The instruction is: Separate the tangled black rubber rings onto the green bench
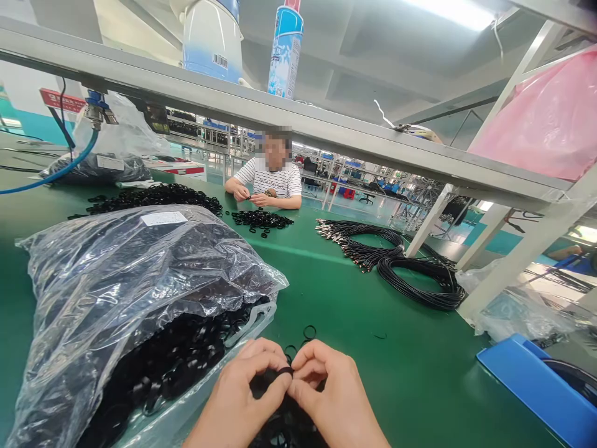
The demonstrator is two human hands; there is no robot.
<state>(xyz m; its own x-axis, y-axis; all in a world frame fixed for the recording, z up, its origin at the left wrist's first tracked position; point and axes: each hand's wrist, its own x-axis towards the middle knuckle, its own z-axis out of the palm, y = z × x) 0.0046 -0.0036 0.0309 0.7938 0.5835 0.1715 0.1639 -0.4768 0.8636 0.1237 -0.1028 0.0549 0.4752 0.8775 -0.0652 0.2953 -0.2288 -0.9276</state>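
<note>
At the near edge of the table (373,311), the left hand (237,398) and the right hand (333,398) meet fingertip to fingertip, both pinching one small black rubber ring (285,371) between thumb and forefinger. Each grip is pressed together on that ring, above a loose heap of rings (284,426) lying between the wrists. The ring looks light, soft and bendy, likely to twist or slip away, so it is best held across its thin band. Just left, an open clear bag (135,298) spills more rings. Toward the right edge lie coiled black cables (420,283). At the far edge a person in a striped shirt (270,180) handles another pile of rings (259,219).
</note>
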